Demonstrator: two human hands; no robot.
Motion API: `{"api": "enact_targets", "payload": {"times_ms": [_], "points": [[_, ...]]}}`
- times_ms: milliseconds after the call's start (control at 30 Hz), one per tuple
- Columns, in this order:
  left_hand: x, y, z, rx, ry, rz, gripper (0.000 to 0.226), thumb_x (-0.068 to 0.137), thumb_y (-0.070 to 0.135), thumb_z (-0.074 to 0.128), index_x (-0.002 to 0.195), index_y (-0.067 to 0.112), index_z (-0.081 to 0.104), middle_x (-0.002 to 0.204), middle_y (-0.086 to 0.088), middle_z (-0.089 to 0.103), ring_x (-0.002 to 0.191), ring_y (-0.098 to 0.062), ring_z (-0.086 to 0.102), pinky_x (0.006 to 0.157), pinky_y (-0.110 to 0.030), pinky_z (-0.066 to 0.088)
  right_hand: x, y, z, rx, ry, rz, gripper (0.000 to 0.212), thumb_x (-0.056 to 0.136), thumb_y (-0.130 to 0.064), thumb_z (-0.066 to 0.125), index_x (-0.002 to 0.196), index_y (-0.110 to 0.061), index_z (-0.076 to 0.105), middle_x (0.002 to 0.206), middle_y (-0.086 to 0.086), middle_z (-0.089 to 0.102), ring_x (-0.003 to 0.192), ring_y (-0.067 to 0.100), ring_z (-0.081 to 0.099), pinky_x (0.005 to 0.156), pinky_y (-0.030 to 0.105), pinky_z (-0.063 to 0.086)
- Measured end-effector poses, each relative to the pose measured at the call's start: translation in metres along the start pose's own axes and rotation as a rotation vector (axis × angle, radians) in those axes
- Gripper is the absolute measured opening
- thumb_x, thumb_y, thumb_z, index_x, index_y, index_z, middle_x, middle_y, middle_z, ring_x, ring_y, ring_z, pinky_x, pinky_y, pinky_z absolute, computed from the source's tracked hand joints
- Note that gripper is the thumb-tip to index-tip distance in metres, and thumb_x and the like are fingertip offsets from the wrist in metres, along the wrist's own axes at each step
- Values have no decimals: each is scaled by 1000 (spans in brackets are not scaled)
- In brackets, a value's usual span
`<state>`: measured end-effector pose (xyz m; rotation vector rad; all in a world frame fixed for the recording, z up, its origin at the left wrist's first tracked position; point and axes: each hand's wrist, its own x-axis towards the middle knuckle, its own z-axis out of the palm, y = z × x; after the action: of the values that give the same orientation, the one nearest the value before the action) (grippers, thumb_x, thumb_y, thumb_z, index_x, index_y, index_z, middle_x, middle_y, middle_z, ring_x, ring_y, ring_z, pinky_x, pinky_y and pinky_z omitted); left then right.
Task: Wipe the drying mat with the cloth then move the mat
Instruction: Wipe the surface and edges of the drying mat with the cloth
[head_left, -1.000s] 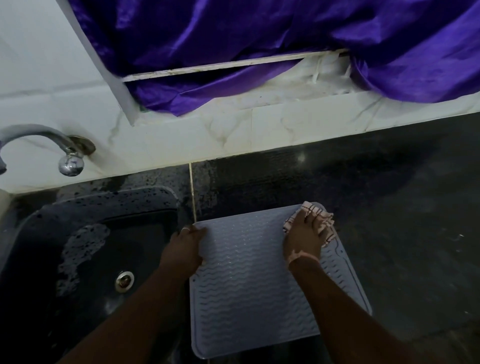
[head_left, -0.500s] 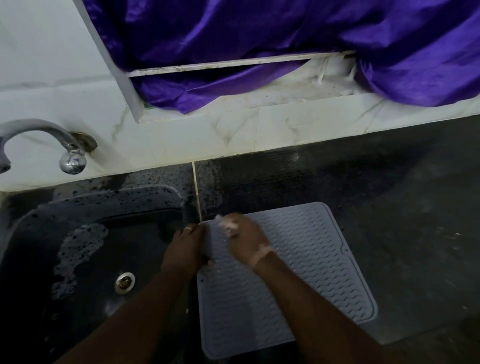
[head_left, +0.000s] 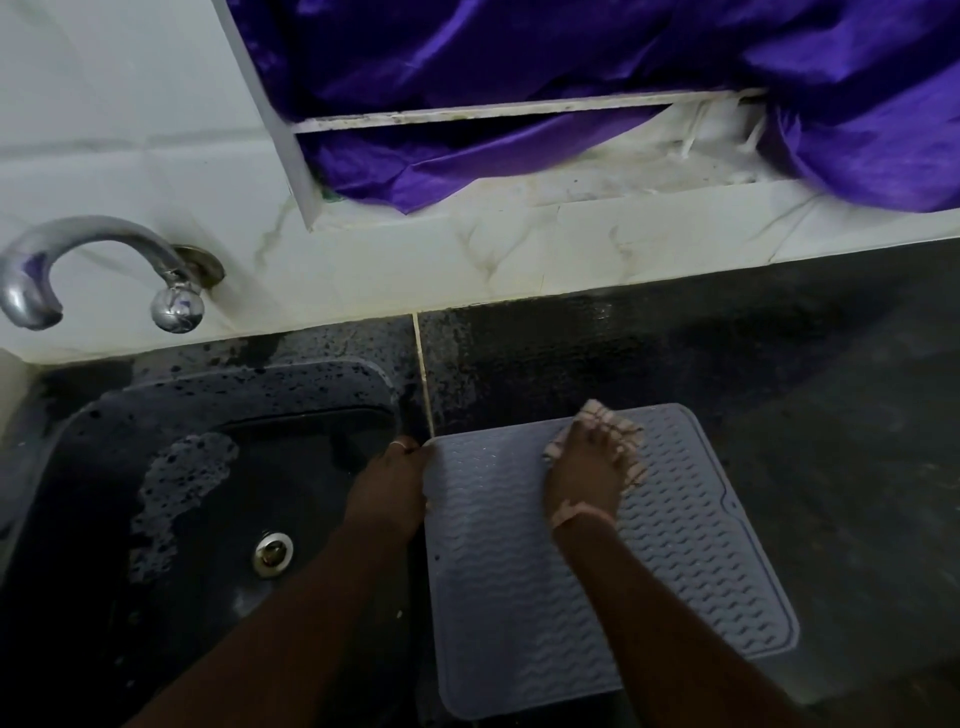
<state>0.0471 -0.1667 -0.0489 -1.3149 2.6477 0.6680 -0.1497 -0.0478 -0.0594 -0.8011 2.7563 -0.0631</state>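
Wiping is in hand: right hand (head_left: 582, 475) presses the checked cloth (head_left: 618, 431) flat-fingered onto the grey ribbed silicone drying mat (head_left: 545, 597) on the dark counter (head_left: 779, 389); left hand (head_left: 387, 493) pinches its edge. Next: wipe lower rows.

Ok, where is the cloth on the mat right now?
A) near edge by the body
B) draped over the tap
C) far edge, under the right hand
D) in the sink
C: the right hand presses the cloth on the mat near its far edge, while the left hand holds the mat's left edge.
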Motion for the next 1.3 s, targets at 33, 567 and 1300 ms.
{"api": "enact_targets", "payload": {"times_ms": [33, 567, 1300], "points": [[0, -1, 2, 5, 20, 9, 55, 83, 25, 68, 134, 35, 53, 132, 0, 49, 113, -26, 55, 89, -42, 55, -14, -20, 7, -26, 2, -63, 57, 94, -16, 42, 149, -9, 30, 148, 20, 41, 137, 36, 38, 118, 52, 26], [2, -26, 1, 9, -70, 143, 83, 76, 30, 80, 149, 29, 41, 144, 0, 41, 125, -25, 47, 103, -39, 48, 7, 61, -85, 638, 286, 129, 22, 100, -24, 54, 111, -12, 68, 107, 19, 71, 102, 39, 65, 88, 40, 52], [-19, -20, 5, 116, -135, 59, 79, 89, 42, 63, 157, 29, 24, 162, 0, 29, 145, -29, 30, 113, -50, 37, -14, 31, -86, 804, -56, -83, 40, 95, -56, 56, 94, -19, 72, 85, 0, 74, 81, 22, 71, 64, 25, 53]]}}
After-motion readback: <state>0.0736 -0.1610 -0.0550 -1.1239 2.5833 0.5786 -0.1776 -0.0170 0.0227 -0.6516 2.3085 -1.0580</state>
